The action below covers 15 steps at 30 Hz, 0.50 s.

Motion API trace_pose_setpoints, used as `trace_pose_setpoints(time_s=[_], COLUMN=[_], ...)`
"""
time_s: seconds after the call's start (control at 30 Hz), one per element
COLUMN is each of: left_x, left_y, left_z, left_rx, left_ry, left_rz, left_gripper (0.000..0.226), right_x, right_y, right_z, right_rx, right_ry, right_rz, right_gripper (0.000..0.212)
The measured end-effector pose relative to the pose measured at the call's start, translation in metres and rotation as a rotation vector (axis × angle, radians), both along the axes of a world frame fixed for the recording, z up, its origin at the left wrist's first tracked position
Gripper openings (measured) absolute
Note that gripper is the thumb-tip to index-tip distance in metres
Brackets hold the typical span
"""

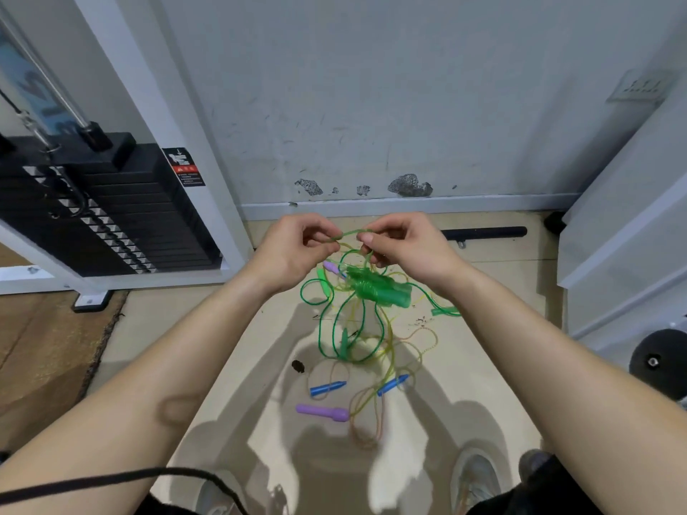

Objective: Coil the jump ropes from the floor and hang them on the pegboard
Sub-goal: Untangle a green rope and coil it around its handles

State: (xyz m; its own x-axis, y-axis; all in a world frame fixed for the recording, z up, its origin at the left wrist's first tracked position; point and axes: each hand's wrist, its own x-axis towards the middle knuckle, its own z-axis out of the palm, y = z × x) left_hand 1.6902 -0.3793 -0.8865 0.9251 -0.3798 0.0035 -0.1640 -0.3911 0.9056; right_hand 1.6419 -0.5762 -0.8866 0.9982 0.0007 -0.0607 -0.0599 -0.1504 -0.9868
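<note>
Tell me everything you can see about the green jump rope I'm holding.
The green jump rope looks like thin, translucent plastic cord. A short stretch arches between the left hand and the right hand, each pinching it with its fingertips. Just below the hands is a blurred green bundle of wound cord, apparently around its handles. Darker green loops lie on the floor beneath; whether they belong to this rope is unclear.
</note>
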Motion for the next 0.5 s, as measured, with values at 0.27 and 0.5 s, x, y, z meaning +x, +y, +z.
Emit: trace_pose_setpoints(time_s=[0.27, 0.5], left_x=[0.102, 0.153], left_y=[-0.037, -0.054], left_z=[-0.004, 0.122], left_rx=[-0.294, -0.235], left_ry=[0.131, 0.169], left_rz=[0.075, 0.137], left_gripper=[0.012, 0.014], right_x=[0.112, 0.167], right_y=[-0.035, -0.048], right_z=[-0.006, 0.126], right_rx=[0.000, -0.036], right_ry=[0.024, 0.018], right_rz=[-0.070, -0.148], right_gripper=[0.003, 0.010])
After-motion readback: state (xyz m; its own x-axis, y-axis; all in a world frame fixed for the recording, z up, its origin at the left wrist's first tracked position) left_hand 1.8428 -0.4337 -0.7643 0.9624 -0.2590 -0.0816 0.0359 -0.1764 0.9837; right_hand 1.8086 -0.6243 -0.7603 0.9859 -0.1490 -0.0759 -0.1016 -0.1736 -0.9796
